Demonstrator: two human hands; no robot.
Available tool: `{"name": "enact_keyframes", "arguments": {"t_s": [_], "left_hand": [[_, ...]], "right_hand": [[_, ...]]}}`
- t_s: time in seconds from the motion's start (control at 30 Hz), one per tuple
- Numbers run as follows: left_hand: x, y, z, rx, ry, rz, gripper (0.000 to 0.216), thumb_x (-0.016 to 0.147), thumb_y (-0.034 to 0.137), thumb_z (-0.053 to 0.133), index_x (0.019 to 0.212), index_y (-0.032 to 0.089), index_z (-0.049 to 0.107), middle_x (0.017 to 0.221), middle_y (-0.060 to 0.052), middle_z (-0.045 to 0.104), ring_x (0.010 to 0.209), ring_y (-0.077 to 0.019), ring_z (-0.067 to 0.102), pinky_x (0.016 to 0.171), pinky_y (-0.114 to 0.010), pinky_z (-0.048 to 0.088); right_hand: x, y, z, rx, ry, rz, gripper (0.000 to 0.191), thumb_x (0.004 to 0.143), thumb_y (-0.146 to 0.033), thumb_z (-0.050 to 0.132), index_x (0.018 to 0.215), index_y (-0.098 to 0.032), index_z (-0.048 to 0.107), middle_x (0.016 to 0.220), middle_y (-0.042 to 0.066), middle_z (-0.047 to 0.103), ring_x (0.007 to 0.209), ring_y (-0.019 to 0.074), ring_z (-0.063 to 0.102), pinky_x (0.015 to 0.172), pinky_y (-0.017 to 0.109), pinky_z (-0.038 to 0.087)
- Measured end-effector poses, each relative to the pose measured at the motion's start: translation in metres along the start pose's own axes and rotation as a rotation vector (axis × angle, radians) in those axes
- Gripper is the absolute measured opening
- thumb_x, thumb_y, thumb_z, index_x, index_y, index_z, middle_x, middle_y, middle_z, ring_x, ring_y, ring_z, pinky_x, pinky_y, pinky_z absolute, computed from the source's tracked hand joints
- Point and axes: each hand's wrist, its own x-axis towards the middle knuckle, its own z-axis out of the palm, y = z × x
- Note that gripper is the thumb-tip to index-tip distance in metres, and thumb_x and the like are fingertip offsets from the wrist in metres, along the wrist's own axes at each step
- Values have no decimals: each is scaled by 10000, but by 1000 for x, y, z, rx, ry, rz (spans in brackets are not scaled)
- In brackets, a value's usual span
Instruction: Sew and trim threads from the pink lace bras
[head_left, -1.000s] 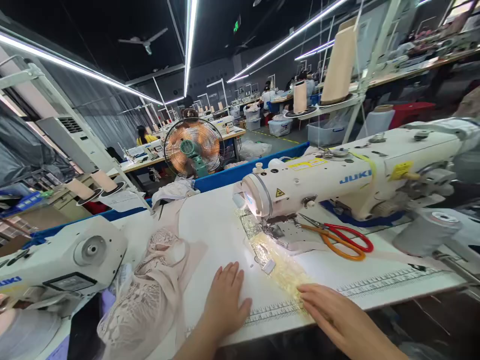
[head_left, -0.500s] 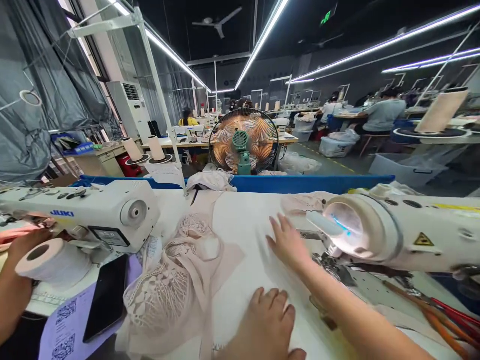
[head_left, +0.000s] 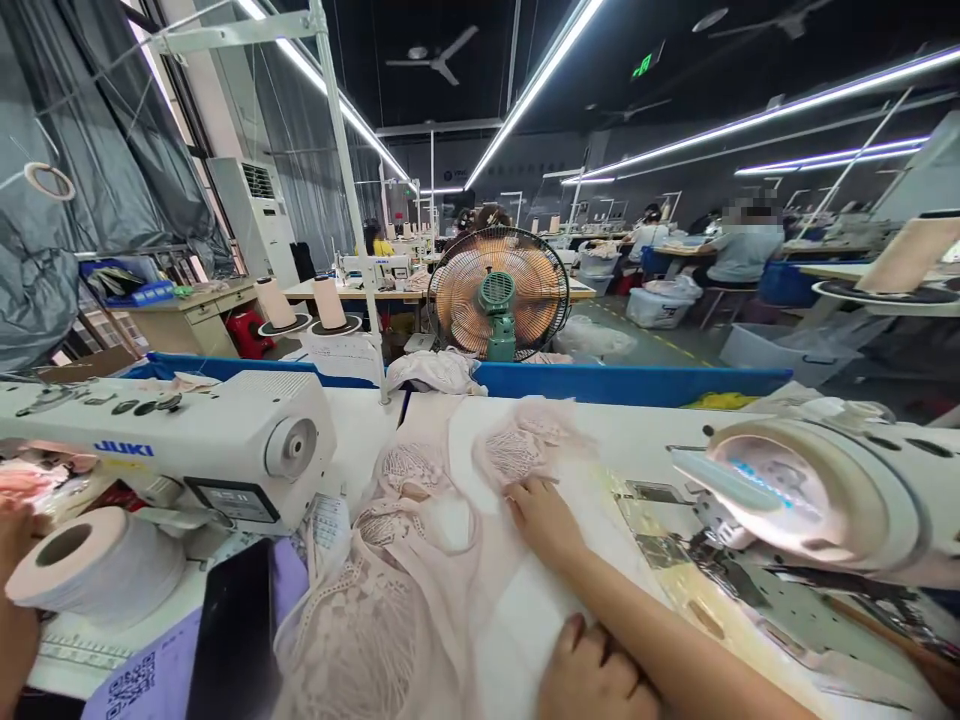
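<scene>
My right hand (head_left: 546, 522) reaches across the white table with its fingers closed at the near edge of a beige lace bra piece (head_left: 517, 445). Below it, my left hand (head_left: 596, 675) is curled near the bottom of the view, beside the right forearm. Whatever its fingers hold, if anything, is hidden. Left of both hands lies a larger beige lace bra (head_left: 367, 620), its cups and sheer fabric spread towards me. To the right stands a white sewing machine (head_left: 810, 480) with its lamp lit.
At left are a JUKI sewing machine (head_left: 225, 440), a white roll (head_left: 97, 560) and a black phone (head_left: 232, 630) on purple paper. Another person's hand (head_left: 15, 540) works there. A blue trough edge (head_left: 600, 383) and a fan (head_left: 497, 293) stand beyond the table.
The smaller lace piece has come from beside the right machine to the table's middle, with my right hand moving left. My left hand has shifted right and its fingers have curled.
</scene>
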Motion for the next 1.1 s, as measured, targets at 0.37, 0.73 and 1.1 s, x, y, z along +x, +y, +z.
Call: {"name": "enact_keyframes", "arguments": {"t_s": [0.37, 0.73, 1.1], "left_hand": [[-10, 1, -32, -118, -3, 69, 378, 803, 390, 497, 1093, 153, 548, 1136, -94, 607, 1091, -263, 507, 1036, -535, 282], [4, 1, -74, 102, 254, -401, 549, 811, 329, 489, 1303, 98, 415, 1345, -151, 454, 1287, -320, 328, 1066, -523, 261], [8, 33, -80, 228, -7, -566, 293, 808, 200, 487, 1082, 194, 591, 1108, -85, 580, 1080, -251, 498, 961, -438, 376]], "right_hand": [[-90, 53, -6, 274, 87, -158, 381, 862, -209, 353, 1125, -133, 618, 1194, 164, 555, 1076, 294, 520, 893, 463, 452], [-141, 84, -25, 721, 146, 106, 294, 857, -406, 387, 827, -201, 595, 998, 115, 635, 911, 250, 606, 788, 391, 513], [-105, 102, -31, 871, -12, 480, 250, 884, -272, 559, 1079, -116, 539, 733, 9, 617, 643, 159, 609, 627, 314, 514]]}}
